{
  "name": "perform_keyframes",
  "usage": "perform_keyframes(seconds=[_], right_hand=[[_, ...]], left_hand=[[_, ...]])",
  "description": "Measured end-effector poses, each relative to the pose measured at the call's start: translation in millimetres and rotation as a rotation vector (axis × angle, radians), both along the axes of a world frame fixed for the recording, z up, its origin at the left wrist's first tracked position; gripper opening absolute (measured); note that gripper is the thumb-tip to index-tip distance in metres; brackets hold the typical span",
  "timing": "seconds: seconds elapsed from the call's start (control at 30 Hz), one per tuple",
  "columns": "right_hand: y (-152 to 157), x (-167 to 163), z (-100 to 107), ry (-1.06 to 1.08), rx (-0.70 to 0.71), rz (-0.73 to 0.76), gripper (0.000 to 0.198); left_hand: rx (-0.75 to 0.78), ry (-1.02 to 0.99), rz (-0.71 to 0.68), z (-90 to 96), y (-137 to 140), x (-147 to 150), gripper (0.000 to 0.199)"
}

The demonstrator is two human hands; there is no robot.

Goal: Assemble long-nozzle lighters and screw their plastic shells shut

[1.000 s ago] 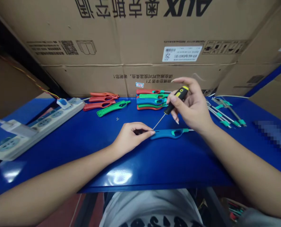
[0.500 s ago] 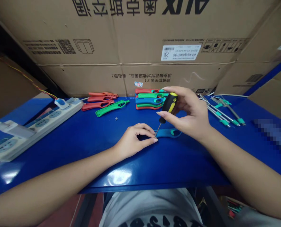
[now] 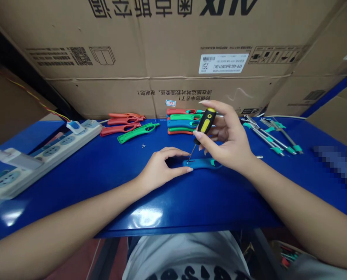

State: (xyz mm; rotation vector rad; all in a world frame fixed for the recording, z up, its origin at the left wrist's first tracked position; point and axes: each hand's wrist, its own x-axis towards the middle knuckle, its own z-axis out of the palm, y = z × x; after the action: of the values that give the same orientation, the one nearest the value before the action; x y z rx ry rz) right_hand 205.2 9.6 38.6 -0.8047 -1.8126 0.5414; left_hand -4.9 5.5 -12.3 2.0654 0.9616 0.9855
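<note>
On the blue table lies a blue long-reach lighter (image 3: 201, 163) with a green trigger, its metal tube showing past my right wrist. My left hand (image 3: 158, 168) is at the lighter's left end, thumb along the near edge and forefinger along the far edge, steadying it between them. In my right hand (image 3: 230, 136) is a screwdriver (image 3: 206, 122) with a black and yellow handle, tilted, held by thumb and fingers. Its tip meets the lighter's left end, beside a small screw or hole that I cannot make out clearly.
Several red, green and blue lighters (image 3: 181, 123) are stacked behind. Red handle shells (image 3: 121, 128) and a green one (image 3: 137, 133) lie back left, near small metal bits (image 3: 143, 146). Metal tubes (image 3: 268, 136) lie right, a power strip (image 3: 53, 151) left. A cardboard box (image 3: 173, 66) stands behind.
My left thumb and forefinger have parted from the screwdriver's tip to the lighter's edges. The screwdriver and my right hand have shifted slightly left and up.
</note>
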Motion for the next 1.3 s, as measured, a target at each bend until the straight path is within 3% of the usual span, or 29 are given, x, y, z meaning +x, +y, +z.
perform_keyframes(seconds=[0.17, 0.73, 0.97, 1.17, 1.3], right_hand=[[2, 0, -3, -0.025, -0.011, 0.006, 0.06], [2, 1, -7, -0.134, 0.082, 0.062, 0.061], [-1, 2, 1, -0.166, -0.113, 0.253, 0.065], [0, 3, 1, -0.244, 0.003, 0.157, 0.067], [-1, 2, 1, -0.35, 0.17, -0.012, 0.066]], left_hand=[[0.021, 0.136, -0.025, -3.3, 1, -2, 0.043], [0.059, 0.181, -0.068, -4.7, 1, 0, 0.032], [0.056, 0.186, -0.065, -2.9, 0, 1, 0.021], [0.065, 0.19, -0.072, -3.0, 0, 1, 0.02], [0.083, 0.179, -0.064, -4.3, 0, 2, 0.022]])
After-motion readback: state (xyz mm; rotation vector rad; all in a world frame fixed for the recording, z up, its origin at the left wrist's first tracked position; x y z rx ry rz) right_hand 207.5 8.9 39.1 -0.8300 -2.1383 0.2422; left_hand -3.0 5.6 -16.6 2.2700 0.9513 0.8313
